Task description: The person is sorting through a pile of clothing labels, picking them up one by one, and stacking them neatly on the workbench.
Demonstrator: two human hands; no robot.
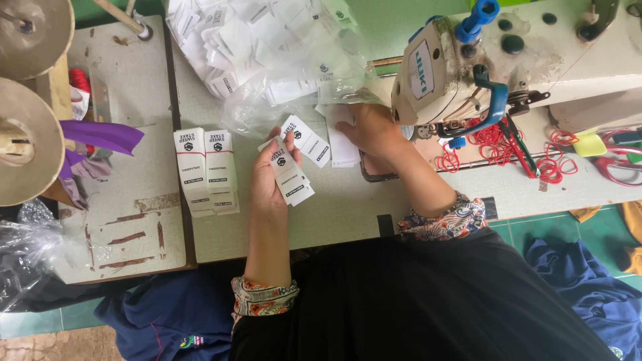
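Observation:
My left hand (267, 175) holds a small stack of white printed labels (291, 175) fanned out above the grey table (334, 214). My right hand (371, 134) rests flat on more white labels (342, 144) lying just under the head of the sewing machine (468, 60). Two neat stacks of the same white labels (206, 170) lie side by side to the left of my left hand.
A clear plastic bag full of loose white labels (261, 47) lies at the table's far edge. Red rubber bands (498, 144) are scattered on the machine bed, with scissors (625, 164) at far right. Thread cones (27, 140) and purple cloth (100, 137) stand left.

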